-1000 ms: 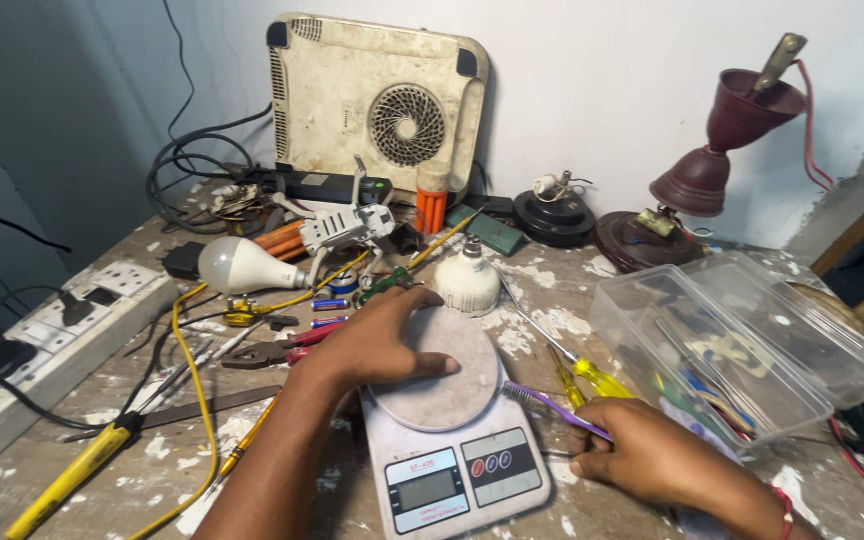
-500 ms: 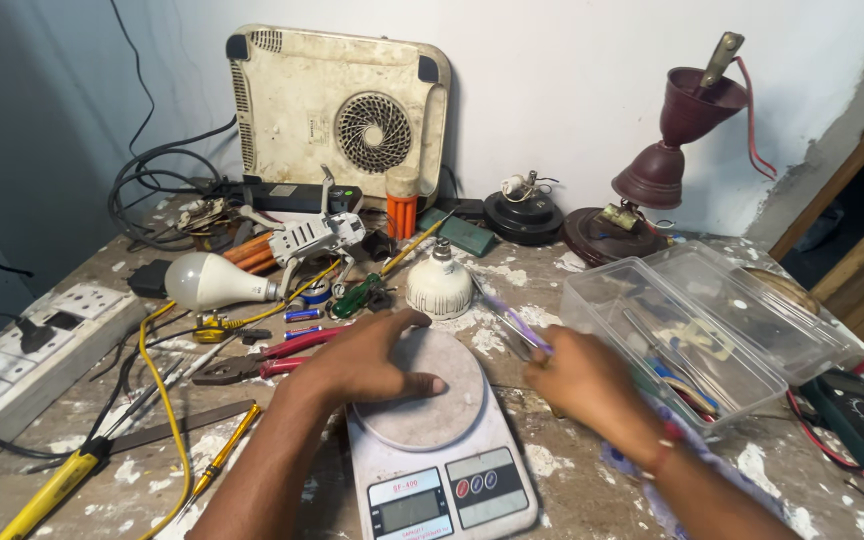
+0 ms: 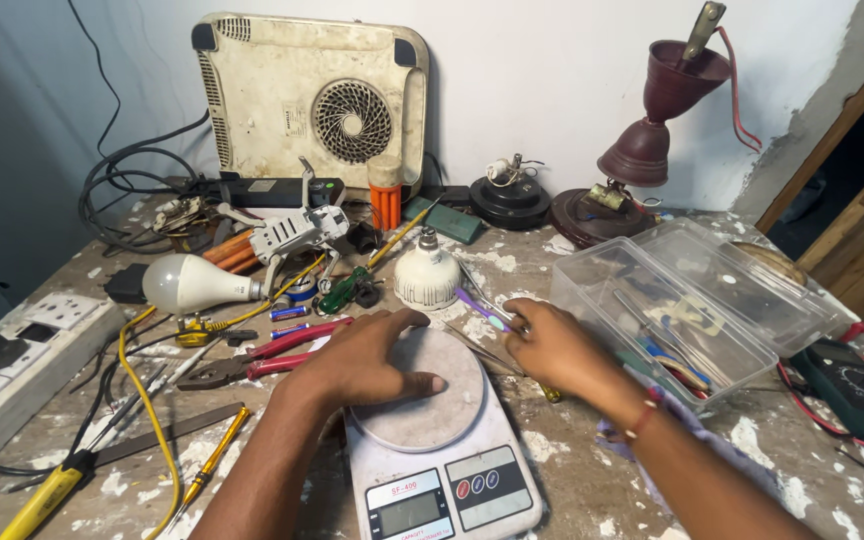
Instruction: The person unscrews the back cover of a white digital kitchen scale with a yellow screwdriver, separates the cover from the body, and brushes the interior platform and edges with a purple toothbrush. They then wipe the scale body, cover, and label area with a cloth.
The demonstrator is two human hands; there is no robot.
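From the head view, my left hand (image 3: pixel 367 360) lies flat in the lower middle of the frame, fingers spread loosely and open, palm resting on the round grey platform of the white kitchen scale (image 3: pixel 430 440), whose display and buttons sit at the bottom edge. My right hand (image 3: pixel 552 345) is just right of the scale, fingers curled around the purple-handled screwdriver (image 3: pixel 482 310), which points up and left toward the white bulb housing (image 3: pixel 426 272) at centre. Right of that hand stands the clear plastic box (image 3: pixel 692 310), lid open, with small tools inside. Left of my left hand lie the red-handled pliers (image 3: pixel 272 350) and, farther left, a white light bulb (image 3: pixel 192 285). A small grey drone (image 3: pixel 297 232) sits above the pliers, and the cream induction cooker (image 3: pixel 312 100) leans against the wall at upper centre.
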